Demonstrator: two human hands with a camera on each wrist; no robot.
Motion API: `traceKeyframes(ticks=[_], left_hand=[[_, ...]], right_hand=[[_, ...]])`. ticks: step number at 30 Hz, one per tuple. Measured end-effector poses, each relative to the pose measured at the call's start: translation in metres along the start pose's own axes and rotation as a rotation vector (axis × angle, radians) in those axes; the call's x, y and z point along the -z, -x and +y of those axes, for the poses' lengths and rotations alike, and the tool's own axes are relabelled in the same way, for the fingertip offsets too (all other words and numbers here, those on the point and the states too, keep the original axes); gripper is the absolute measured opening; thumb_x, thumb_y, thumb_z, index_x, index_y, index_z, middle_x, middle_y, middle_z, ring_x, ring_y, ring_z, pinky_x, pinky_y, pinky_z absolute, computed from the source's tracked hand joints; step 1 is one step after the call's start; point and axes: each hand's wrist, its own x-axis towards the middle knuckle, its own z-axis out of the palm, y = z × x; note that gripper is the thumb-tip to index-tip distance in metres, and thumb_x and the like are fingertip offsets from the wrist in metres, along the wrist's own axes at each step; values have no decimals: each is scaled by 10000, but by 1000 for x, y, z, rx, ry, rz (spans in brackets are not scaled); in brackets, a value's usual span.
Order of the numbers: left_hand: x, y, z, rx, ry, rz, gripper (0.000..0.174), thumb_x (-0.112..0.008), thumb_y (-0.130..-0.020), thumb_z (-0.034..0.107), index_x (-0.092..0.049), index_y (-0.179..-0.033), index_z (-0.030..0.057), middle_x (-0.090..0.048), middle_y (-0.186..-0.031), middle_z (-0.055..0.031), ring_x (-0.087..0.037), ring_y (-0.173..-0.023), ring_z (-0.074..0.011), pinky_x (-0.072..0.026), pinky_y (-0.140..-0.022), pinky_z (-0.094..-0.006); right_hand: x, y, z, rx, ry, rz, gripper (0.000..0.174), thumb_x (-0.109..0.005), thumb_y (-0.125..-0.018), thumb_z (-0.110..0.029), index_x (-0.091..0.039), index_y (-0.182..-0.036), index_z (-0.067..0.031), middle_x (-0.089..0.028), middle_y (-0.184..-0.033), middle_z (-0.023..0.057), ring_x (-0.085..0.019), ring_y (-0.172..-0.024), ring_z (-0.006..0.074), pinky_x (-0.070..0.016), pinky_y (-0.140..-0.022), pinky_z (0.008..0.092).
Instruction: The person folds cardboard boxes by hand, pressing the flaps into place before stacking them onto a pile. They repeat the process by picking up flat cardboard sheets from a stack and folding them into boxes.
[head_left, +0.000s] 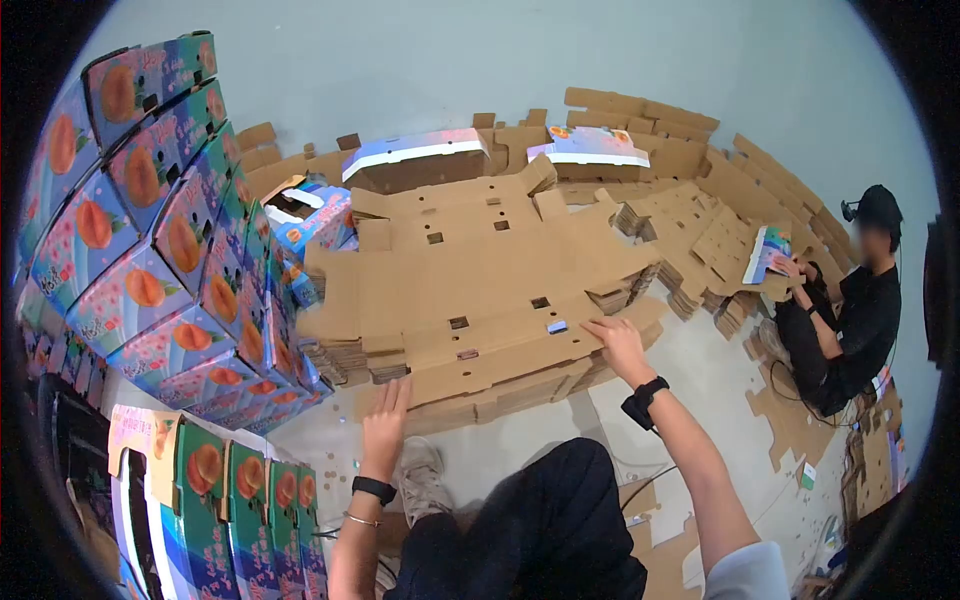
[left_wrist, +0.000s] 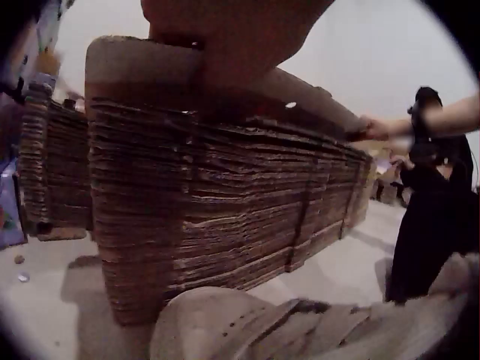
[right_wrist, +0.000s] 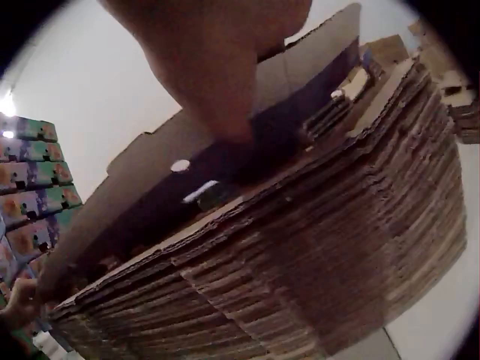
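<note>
A large flat cardboard box blank point(head_left: 490, 265), brown side up with punched slots, lies on top of a thick stack of blanks point(left_wrist: 225, 202). My left hand point(head_left: 385, 425) grips the near left edge of the top blank, fingers above it. Towards the right end of the same edge, my right hand point(head_left: 622, 348) pinches the blank, with the thumb underneath. Both wrist views show this near flap point(right_wrist: 139, 195) raised off the sheets below, leaving a dark gap. Part of each hand is cut off in its own wrist view.
Printed peach boxes point(head_left: 150, 230) are piled high at left, and more boxes point(head_left: 240, 500) stand near my left arm. Further blanks point(head_left: 690, 230) lie at right, where another person point(head_left: 850, 310) sits handling a printed box piece point(head_left: 768, 252). My shoe point(head_left: 420, 475) is close to the stack.
</note>
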Motion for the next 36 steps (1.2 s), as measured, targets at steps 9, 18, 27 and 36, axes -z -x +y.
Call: traceKeyframes(ticks=[9,18,27,36], left_hand=[[-11,-10,-15,-16,-7,-179,595,-683,-777,104,-488,-1338,81,-519,-1357,-165,-499,-1244,-347,-452,-989,-429],[6,-42,-33,42,168,-432,887,-829,-615,451,-476,-1303,16,-536,-1301,-173,-495,-1232,-319,-334,-1050,-550],[-20,-32,-37,-11,40,-419,913,-877,-531,405,-451,-1253,42,-536,-1184,-153,-501,-1167,-345,-348,-1016,-553],[-28,-27,-40,13,89,-316,868,-867,-506,413,-470,-1196,67,-510,-1094,-142,-469,-1117,-340,-316,-987,-498]], right_hand=[[-8,11,13,-49,-97,-231,565,-620,-752,-43,-549,-1302,-146,-539,-1327,101,-531,-1192,278,-449,-968,420],[-7,37,46,-140,-98,-498,899,-729,-741,-384,-237,-1492,-333,-268,-1526,176,-292,-1379,421,-345,-1083,507],[33,-24,19,-9,-139,-554,601,-635,-815,-351,-463,-1368,-186,-514,-1337,146,-538,-1157,337,-446,-946,451],[-45,1,-26,-14,-176,-99,327,-566,-814,-115,-554,-1133,-43,-585,-1102,125,-574,-1038,307,-501,-813,405]])
